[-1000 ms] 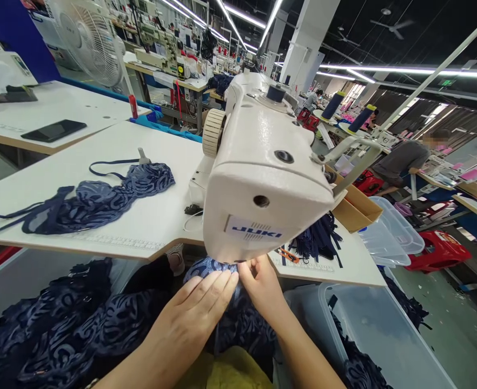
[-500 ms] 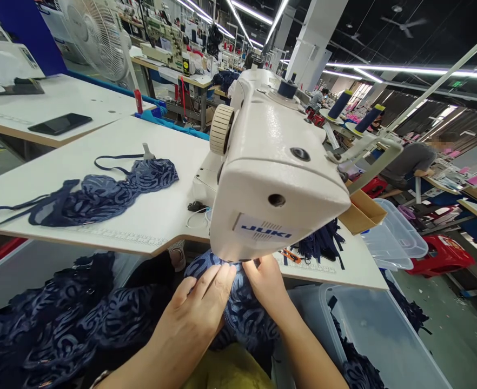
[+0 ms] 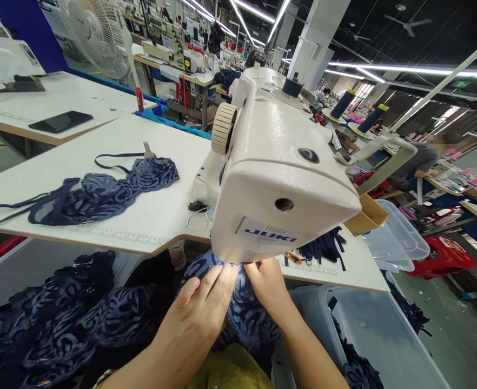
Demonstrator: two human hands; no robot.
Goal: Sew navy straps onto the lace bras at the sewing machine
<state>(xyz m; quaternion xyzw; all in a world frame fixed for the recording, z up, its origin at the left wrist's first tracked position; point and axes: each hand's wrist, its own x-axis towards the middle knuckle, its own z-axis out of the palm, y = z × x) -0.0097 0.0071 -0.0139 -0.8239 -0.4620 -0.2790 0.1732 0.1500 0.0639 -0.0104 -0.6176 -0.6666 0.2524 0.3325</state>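
Two hands (image 3: 201,308) (image 3: 269,285) (left flat, right curled, grip unclear) touch blue fabric (image 3: 247,314) with dark swirls.

Our left forearm (image 3: 149,354) and right forearm (image 3: 309,343) slant inward from either side toward the near edge of the bench (image 3: 169,140). There our left hand (image 3: 200,308) lies palm down, fingers stretched forward and close together. Our right hand (image 3: 269,286) is just beside it, more curled, its fingers bent and some fingertips hidden. Both wrists look nearly straight.
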